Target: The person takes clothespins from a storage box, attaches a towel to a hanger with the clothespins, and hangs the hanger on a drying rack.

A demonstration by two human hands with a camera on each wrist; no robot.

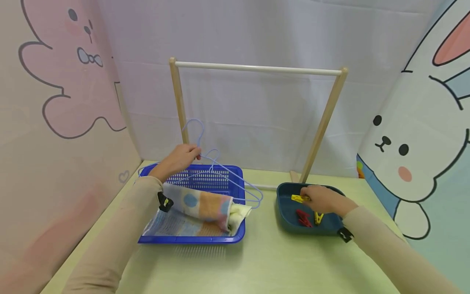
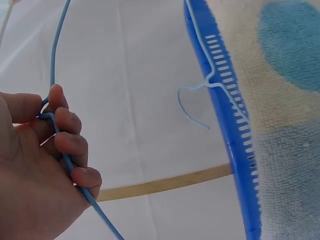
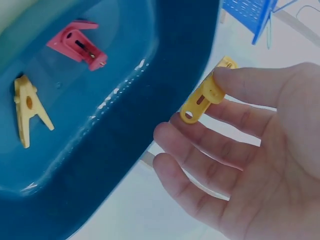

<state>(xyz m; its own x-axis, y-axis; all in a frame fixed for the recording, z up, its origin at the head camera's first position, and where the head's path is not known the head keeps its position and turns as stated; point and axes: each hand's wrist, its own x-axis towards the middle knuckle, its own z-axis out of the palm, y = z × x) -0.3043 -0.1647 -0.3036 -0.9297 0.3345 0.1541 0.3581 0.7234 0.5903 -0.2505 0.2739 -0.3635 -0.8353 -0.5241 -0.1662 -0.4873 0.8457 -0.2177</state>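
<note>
In the head view my left hand [image 1: 180,158] grips a light blue wire hanger [image 1: 203,130] just below its hook, above the blue basket [image 1: 191,240]. The left wrist view shows the fingers curled round the wire. Another hanger [image 2: 210,83] lies in the basket, beside a patterned towel [image 1: 211,205]. My right hand [image 1: 324,199] is over the dark teal basin [image 1: 284,220], pinching a yellow clothespin [image 3: 214,93] between thumb and forefinger; its other fingers extend loosely. Inside the basin lie a red clothespin [image 3: 75,45] and another yellow clothespin [image 3: 28,102].
Behind the basket and basin stands a rack with wooden posts [image 1: 324,122] and a white top rail [image 1: 257,68]. A pale green table [image 1: 257,261] carries everything. White cloth [image 1: 249,122] hangs behind, and printed panels [image 1: 415,134] flank both sides.
</note>
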